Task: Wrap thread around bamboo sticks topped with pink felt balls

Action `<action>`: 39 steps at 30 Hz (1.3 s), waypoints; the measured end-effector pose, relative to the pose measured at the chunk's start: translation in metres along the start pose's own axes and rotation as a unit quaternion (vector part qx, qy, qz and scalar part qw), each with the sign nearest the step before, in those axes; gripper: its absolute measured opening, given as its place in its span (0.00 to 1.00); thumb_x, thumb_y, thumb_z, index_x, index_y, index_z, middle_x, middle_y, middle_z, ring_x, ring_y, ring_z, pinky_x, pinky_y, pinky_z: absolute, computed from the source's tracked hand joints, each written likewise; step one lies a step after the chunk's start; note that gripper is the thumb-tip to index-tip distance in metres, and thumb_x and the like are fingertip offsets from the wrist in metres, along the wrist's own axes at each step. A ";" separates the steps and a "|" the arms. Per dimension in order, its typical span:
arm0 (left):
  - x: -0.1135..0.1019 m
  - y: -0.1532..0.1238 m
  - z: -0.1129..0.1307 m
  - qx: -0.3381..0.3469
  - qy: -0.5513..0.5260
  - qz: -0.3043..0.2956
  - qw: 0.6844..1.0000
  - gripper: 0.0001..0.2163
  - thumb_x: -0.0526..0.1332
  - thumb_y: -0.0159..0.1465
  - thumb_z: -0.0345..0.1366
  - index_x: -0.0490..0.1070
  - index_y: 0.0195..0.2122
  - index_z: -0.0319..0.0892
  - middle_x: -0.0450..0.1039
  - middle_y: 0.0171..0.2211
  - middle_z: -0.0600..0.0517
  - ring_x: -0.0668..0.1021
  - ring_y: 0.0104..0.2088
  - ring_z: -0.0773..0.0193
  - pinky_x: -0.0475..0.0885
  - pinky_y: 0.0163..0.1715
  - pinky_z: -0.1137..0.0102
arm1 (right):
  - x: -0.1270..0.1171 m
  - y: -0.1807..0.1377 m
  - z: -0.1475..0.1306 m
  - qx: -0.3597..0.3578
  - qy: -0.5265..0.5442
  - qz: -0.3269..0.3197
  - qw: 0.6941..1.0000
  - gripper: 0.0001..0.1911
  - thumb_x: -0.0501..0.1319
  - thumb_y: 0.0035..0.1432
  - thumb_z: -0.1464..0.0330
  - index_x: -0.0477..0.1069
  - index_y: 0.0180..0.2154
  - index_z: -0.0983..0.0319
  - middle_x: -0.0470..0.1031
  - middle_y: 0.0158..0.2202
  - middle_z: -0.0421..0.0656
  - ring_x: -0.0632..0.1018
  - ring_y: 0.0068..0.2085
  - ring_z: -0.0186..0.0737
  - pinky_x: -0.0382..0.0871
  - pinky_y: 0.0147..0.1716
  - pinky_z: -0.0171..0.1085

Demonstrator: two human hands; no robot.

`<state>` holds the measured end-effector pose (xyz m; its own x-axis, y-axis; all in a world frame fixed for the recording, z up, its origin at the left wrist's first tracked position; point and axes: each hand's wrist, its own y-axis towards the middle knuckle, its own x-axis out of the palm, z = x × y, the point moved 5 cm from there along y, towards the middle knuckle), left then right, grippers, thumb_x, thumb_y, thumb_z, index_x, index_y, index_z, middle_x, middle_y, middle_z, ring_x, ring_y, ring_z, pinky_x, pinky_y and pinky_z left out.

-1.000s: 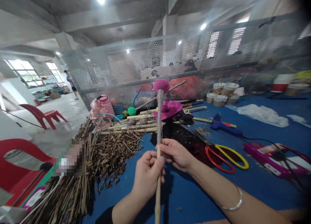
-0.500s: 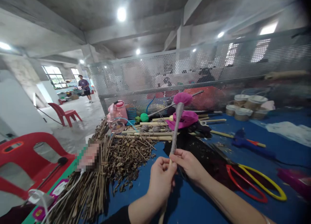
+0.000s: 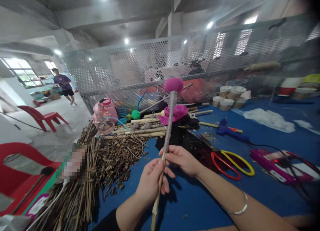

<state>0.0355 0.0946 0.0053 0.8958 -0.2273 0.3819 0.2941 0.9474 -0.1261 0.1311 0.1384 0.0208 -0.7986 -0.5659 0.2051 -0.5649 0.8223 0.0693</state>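
Observation:
Both hands hold one long bamboo stick upright over a blue table. Grey wrapping covers its upper part and a pink fluffy ball caps the top. My left hand is closed round the stick low down. Just above it, my right hand pinches the stick where the grey wrapping ends. The stick leans slightly to the right.
A heap of dry twigs and stalks lies left of my hands. Red and yellow scissors, a blue glue gun and a pink tool lie to the right. Bamboo sticks, pink cloth and a pink bottle sit behind. A person walks far left.
The stick's top has tilted a little to the right. My hands keep their grip, the left fingers loosened slightly. The distant person has walked on.

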 end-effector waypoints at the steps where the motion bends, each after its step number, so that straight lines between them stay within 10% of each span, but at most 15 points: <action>1: 0.000 0.000 -0.001 -0.010 -0.013 -0.012 1.000 0.19 0.56 0.55 0.51 0.64 0.32 0.37 0.72 0.20 0.52 0.65 0.08 0.75 0.52 0.05 0.81 | 0.001 -0.001 0.000 0.002 0.005 -0.010 1.000 0.17 0.62 0.50 0.59 0.69 0.35 0.66 0.66 0.21 0.38 0.61 0.19 0.26 0.47 0.17 0.29; 18: -0.004 0.000 0.005 -0.028 0.025 -0.076 0.996 0.16 0.55 0.58 0.48 0.65 0.37 0.39 0.66 0.11 0.57 0.61 0.06 0.74 0.52 0.07 0.81 | -0.001 0.004 0.007 -0.005 0.022 0.010 1.000 0.14 0.62 0.50 0.61 0.69 0.35 0.65 0.64 0.20 0.37 0.58 0.18 0.27 0.45 0.18 0.30; 26: -0.011 0.008 -0.007 -0.061 -0.004 -0.014 0.998 0.20 0.52 0.60 0.49 0.66 0.43 0.36 0.62 0.09 0.59 0.61 0.06 0.73 0.52 0.06 0.81 | -0.010 0.011 0.012 0.018 -0.097 0.061 0.993 0.17 0.57 0.54 0.58 0.64 0.22 0.65 0.62 0.18 0.37 0.58 0.20 0.26 0.49 0.19 0.30; 39: -0.007 0.011 -0.001 -0.045 -0.028 -0.085 0.995 0.19 0.53 0.60 0.45 0.66 0.46 0.35 0.60 0.08 0.60 0.59 0.05 0.74 0.54 0.06 0.80 | -0.004 0.013 0.017 0.041 0.048 0.052 0.997 0.14 0.60 0.51 0.59 0.67 0.32 0.65 0.57 0.15 0.32 0.51 0.15 0.23 0.39 0.14 0.29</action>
<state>0.0327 0.1065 0.0007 0.8113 -0.3670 0.4551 0.4706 0.8718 -0.1360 0.1231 0.1503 0.0043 -0.8326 -0.4654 0.3004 -0.4975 0.8667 -0.0359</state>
